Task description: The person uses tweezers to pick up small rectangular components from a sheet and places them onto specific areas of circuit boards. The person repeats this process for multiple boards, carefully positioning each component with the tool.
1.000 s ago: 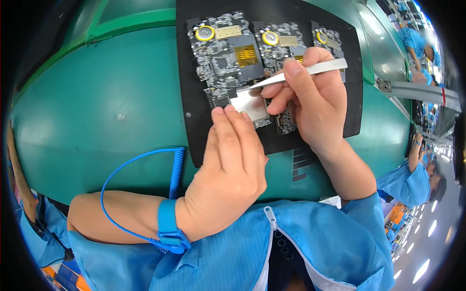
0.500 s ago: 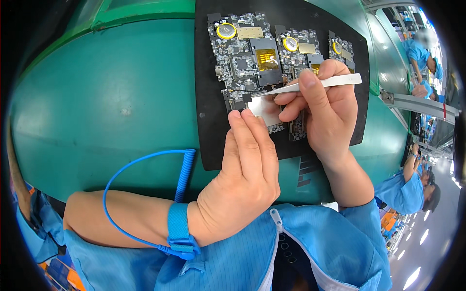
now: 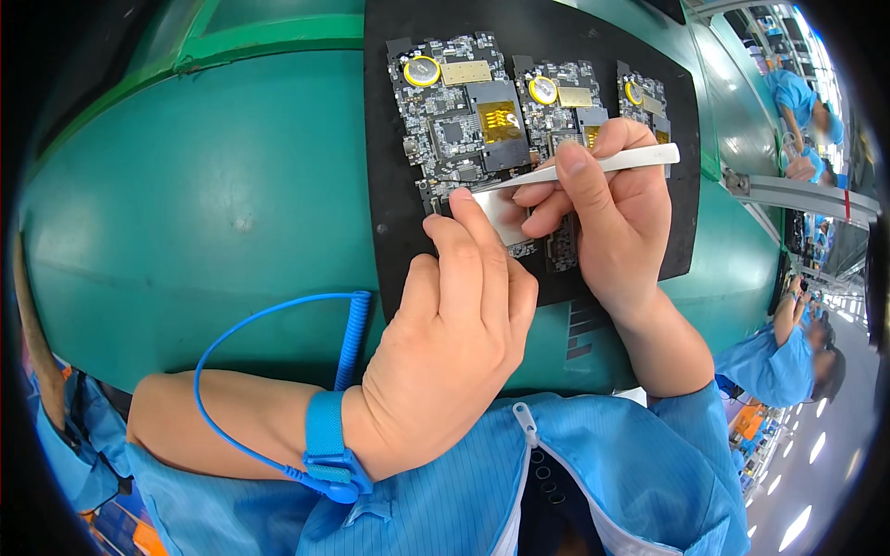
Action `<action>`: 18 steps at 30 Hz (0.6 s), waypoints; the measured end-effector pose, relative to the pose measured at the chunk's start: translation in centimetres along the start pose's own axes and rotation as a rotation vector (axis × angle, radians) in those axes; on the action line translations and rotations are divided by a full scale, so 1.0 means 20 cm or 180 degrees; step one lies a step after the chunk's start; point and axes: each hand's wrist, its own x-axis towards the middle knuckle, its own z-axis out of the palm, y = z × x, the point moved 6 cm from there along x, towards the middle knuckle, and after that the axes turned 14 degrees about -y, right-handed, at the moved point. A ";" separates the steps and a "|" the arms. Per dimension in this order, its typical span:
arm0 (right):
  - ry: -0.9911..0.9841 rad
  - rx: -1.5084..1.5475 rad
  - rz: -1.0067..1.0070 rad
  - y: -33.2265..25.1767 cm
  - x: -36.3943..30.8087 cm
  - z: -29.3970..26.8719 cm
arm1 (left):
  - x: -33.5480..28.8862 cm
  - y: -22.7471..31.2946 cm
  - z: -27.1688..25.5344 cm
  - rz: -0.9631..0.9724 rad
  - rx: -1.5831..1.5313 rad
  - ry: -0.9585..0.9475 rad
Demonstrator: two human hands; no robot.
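My right hand (image 3: 619,222) grips white tweezers (image 3: 640,157) between thumb and fingers, their tip pointing left. That tip meets the top edge of a flat silver plate (image 3: 503,215) on the lower part of the nearest circuit board (image 3: 443,109). My left hand (image 3: 461,306) reaches up from below, its fingers somewhat apart and partly bent. Its index fingertip rests at the plate's upper left corner, next to the tweezers' tip. The thumb of that hand is hidden. A yellow-ringed coin cell (image 3: 422,71) and amber film (image 3: 502,121) show on this board.
A second circuit board (image 3: 567,79) and a third circuit board (image 3: 640,91) lie to the right on the black mat (image 3: 389,222). Green covers the bench (image 3: 222,185). A blue coiled cord (image 3: 352,343) runs to my left wristband (image 3: 326,435). Co-workers (image 3: 788,357) sit far right.
My left fingers have moved up, from the plate's lower left edge to its upper left corner, and bent more. The tweezers stay at the plate's top edge. The view has shifted slightly.
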 end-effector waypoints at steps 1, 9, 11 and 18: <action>0.0019 -0.0013 -0.0021 0.00 0.00 0.00 | 0.00 -0.01 0.00 0.0019 -0.0056 -0.0040; 0.0123 -0.0611 -0.0577 -0.03 -0.05 0.02 | 0.02 -0.06 -0.03 0.0181 -0.0511 -0.0203; 0.0064 -0.0464 -0.0646 -0.02 -0.06 0.01 | -0.02 0.00 -0.01 0.0231 -0.0083 -0.0157; -0.0411 -0.1113 -0.0993 -0.02 -0.11 0.06 | -0.07 0.08 0.03 0.0373 0.0490 -0.0038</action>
